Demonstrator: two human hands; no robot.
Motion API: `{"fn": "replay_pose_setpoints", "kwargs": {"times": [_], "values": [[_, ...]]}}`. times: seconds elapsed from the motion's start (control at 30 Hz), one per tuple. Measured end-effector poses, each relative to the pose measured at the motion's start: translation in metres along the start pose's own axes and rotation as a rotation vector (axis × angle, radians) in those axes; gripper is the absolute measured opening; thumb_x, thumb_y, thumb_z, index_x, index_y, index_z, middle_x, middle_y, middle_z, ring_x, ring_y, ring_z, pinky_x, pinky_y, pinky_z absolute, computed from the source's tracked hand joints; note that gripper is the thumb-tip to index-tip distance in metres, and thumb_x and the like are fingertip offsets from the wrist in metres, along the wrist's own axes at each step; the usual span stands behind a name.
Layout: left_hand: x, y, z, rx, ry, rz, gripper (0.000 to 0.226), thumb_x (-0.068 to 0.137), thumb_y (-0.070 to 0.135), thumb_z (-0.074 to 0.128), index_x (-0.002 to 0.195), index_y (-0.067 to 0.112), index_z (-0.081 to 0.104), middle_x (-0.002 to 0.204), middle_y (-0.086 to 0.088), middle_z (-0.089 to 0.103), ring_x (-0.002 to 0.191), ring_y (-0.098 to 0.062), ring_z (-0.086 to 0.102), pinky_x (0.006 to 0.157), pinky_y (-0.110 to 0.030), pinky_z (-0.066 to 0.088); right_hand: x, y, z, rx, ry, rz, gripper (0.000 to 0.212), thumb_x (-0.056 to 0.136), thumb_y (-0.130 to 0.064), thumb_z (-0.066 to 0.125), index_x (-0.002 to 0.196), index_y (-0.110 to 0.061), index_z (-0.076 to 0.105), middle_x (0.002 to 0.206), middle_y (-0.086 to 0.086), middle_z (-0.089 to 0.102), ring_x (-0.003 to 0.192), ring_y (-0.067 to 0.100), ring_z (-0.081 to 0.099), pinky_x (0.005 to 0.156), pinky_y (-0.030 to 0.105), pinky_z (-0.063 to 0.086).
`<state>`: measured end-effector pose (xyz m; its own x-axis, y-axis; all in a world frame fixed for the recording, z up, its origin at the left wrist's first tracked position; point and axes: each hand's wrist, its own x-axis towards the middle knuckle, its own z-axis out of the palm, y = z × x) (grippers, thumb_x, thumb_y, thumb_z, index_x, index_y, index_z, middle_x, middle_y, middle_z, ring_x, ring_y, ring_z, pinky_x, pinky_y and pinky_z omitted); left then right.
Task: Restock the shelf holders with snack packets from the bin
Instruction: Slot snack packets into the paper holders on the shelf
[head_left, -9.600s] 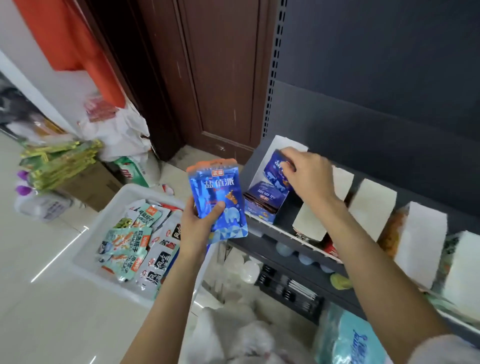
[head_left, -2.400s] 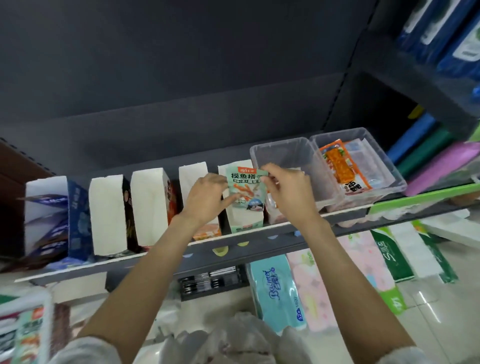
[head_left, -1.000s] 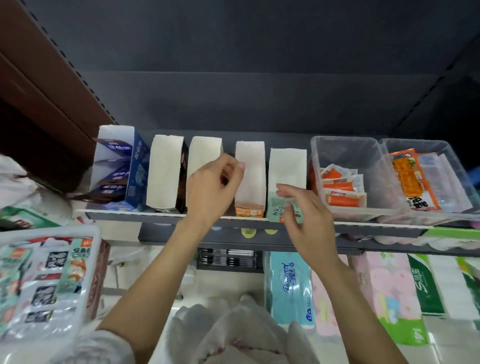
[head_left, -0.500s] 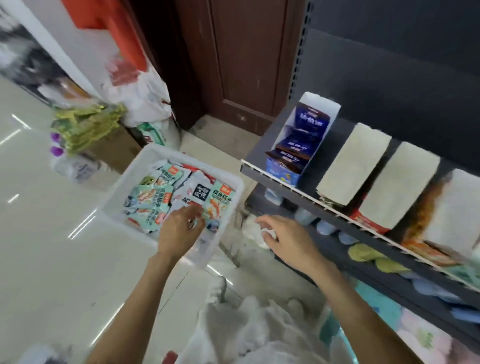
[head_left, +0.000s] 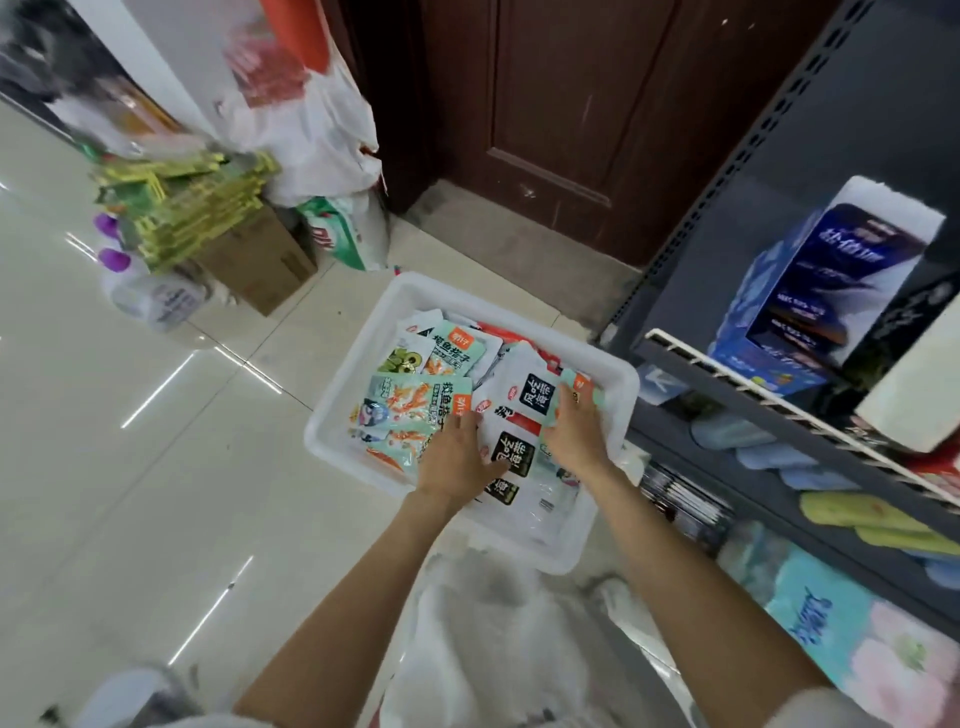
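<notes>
Both your hands have dropped from the shelf into the bin: left hand flat on packets, right hand gripping a mint packet for restocking.

mint and white packets, white bin

Our right hand has joined our left hand in the bin, now gripping a mint packet.
</notes>
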<state>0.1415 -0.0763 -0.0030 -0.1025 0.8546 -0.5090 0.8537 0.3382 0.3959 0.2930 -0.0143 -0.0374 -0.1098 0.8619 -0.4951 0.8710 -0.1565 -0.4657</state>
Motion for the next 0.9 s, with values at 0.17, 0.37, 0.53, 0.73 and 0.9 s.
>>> {"fn": "replay_pose_setpoints", "kwargs": {"times": [0.17,0.37,0.53,0.73,0.9], "values": [[0.012,-0.004,0.003,-0.149,0.062,0.01,0.038,0.089,0.017,0.06,0.123,0.007,0.046,0.117,-0.012,0.059,0.103,-0.028,0.057,0.082,-0.031,0.042,-0.019,-0.007,0.004,-0.163,0.059,-0.287,0.068,0.089,0.0,0.055,0.147,-0.024,0.03,0.156,0.001,0.02,0.141,0.026,0.022,0.114,0.042,0.028],[0.016,-0.01,0.0,-0.081,0.047,0.057,0.026,0.095,0.026,0.052,0.114,0.008,0.056,0.108,-0.012,0.062,0.095,-0.027,0.058,0.072,-0.03,0.043,0.005,-0.01,-0.013,-0.196,0.051,-0.117,0.109,0.071,-0.036,0.08,0.151,-0.016,0.009,0.155,0.012,0.015,0.142,0.031,0.016,0.114,0.048,0.021],[0.015,-0.008,-0.002,-0.205,0.078,0.024,0.025,0.098,0.021,0.047,0.12,0.009,0.049,0.109,-0.014,0.062,0.095,-0.032,0.06,0.07,-0.035,0.045,0.022,-0.008,-0.023,-0.073,-0.047,-0.004,0.109,0.06,-0.045,0.085,0.144,-0.013,0.024,0.137,0.008,0.043,0.129,0.026,0.038,0.107,0.046,0.033],[0.02,-0.011,-0.01,-0.307,0.065,0.002,0.026,0.098,0.014,0.047,0.122,0.006,0.047,0.096,-0.017,0.067,0.087,-0.035,0.063,0.064,-0.034,0.045,0.014,-0.007,-0.035,0.084,-0.092,0.059,0.085,0.065,-0.03,0.086,0.13,-0.015,0.034,0.128,0.007,0.051,0.113,0.026,0.052,0.094,0.038,0.043],[0.023,-0.011,-0.02,-0.511,0.149,-0.065,0.028,0.098,0.021,0.05,0.123,0.006,0.05,0.079,0.0,0.057,0.062,-0.015,0.056,0.055,-0.02,0.044,-0.018,-0.02,-0.053,0.321,0.114,0.023,0.072,0.075,-0.013,0.079,0.131,-0.023,0.035,0.107,-0.007,0.055,0.095,0.014,0.057,0.079,0.03,0.048]]}}
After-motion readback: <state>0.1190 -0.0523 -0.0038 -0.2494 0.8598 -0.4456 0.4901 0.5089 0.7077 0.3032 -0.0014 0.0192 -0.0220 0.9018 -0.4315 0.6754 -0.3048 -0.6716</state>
